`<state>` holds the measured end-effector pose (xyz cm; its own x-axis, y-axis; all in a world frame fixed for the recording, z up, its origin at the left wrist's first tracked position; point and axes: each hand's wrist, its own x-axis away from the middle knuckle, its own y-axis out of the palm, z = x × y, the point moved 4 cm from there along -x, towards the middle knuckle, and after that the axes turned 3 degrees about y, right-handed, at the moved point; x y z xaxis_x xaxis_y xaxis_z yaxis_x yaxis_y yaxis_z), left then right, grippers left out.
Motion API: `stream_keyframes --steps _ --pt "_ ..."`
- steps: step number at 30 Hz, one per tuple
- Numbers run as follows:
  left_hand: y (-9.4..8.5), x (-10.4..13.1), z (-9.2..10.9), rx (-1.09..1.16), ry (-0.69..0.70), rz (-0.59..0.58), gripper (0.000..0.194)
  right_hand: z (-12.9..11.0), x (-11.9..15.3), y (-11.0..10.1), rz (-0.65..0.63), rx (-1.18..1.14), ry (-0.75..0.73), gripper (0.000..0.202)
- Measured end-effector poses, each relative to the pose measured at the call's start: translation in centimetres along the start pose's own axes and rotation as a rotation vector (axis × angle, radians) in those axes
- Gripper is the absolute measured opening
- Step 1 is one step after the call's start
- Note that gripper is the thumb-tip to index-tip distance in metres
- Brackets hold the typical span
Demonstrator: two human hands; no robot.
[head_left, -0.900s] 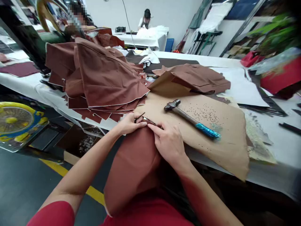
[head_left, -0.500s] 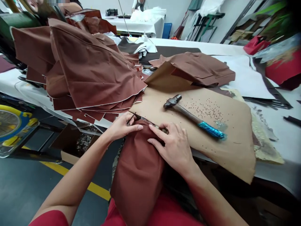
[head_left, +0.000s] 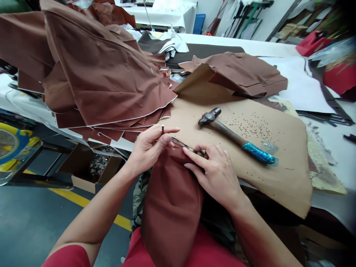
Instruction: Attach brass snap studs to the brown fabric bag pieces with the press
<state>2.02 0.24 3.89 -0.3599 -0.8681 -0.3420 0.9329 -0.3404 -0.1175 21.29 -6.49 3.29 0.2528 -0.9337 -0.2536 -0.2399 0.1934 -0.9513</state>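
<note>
A piece of brown leather [head_left: 172, 196] hangs from the table edge down over my lap. My right hand [head_left: 217, 170] pinches its upper edge between thumb and forefinger. My left hand [head_left: 150, 150] is just left of that edge, with a thin dark rod [head_left: 162, 129] sticking up between its fingers; the rod's lower part is hidden. The left thumb and forefinger are close to the leather's upper edge, and I cannot tell if they touch it. A hammer [head_left: 229, 131] with a blue-wrapped handle lies beyond my right hand on the brown board [head_left: 278, 181].
Many tiny dark bits [head_left: 250, 126] are scattered beside the hammer. A large stack of brown leather pieces [head_left: 111, 81] rises at the left, and another brown leather piece [head_left: 244, 74] lies at the back. Below left are a cardboard box [head_left: 83, 181] and a wheeled metal frame [head_left: 41, 163].
My left hand has lifted slightly off the leather edge, and the rod has turned from slanted to upright in its fingers. The right hand keeps its pinch. The view has tilted down.
</note>
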Motion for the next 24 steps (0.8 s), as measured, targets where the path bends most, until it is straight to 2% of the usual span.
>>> stream_keyframes --steps 3,9,11,16,24 --pt "1.1 -0.6 -0.6 -0.007 0.037 -0.041 0.040 0.1 0.0 0.1 0.012 -0.018 0.004 0.042" --pt "1.2 -1.0 -0.6 -0.385 0.193 -0.040 0.033 0.1 0.0 0.1 0.027 -0.035 0.020 0.042" --pt "0.9 -0.8 -0.7 -0.375 0.173 -0.017 0.030 0.1 0.0 0.1 0.024 -0.039 0.022 0.041" --pt "0.5 -0.4 -1.6 -0.182 0.014 0.026 0.028 0.2 -0.1 0.1 0.038 -0.039 0.029 0.042" --pt "0.1 -0.5 -1.2 -0.393 0.051 -0.048 0.024 -0.1 0.2 0.1 0.027 -0.052 0.040 0.039"
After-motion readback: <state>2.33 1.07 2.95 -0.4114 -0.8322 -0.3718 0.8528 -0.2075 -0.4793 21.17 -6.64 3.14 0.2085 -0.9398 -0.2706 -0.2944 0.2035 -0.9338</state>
